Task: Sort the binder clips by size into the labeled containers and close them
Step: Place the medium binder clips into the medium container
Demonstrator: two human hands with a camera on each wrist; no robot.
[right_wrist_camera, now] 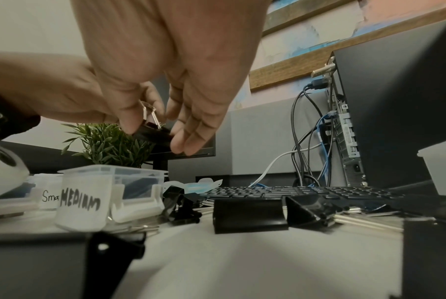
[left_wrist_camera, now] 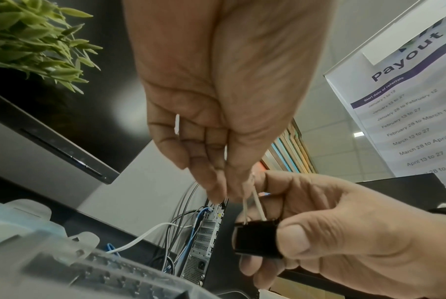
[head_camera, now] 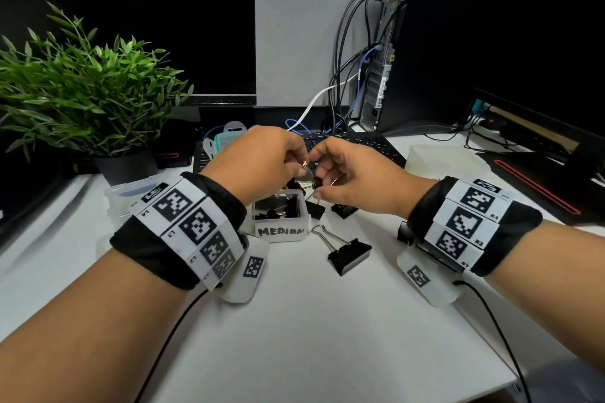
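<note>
Both hands meet above the open container labeled MEDIUM [head_camera: 281, 232], sharing one black binder clip [head_camera: 311, 175]. My left hand [head_camera: 302, 165] pinches its silver wire handles between thumb and fingertips. My right hand [head_camera: 319, 183] grips the black body [left_wrist_camera: 257, 240] between thumb and fingers. In the right wrist view the clip [right_wrist_camera: 152, 131] hangs in the air above the MEDIUM container [right_wrist_camera: 81, 204], which holds several black clips. A container labeled "Sma…" [right_wrist_camera: 50, 198] stands to its left. One large clip [head_camera: 350, 253] lies on the white table in front of it, and more clips [head_camera: 342, 209] lie behind.
A potted plant [head_camera: 91, 91] stands at the left and a keyboard [head_camera: 357, 144] lies behind the hands. Further back are a computer tower [head_camera: 425, 52] with cables and a dark monitor [head_camera: 131, 10]. A translucent tub [head_camera: 435, 157] stands at the right.
</note>
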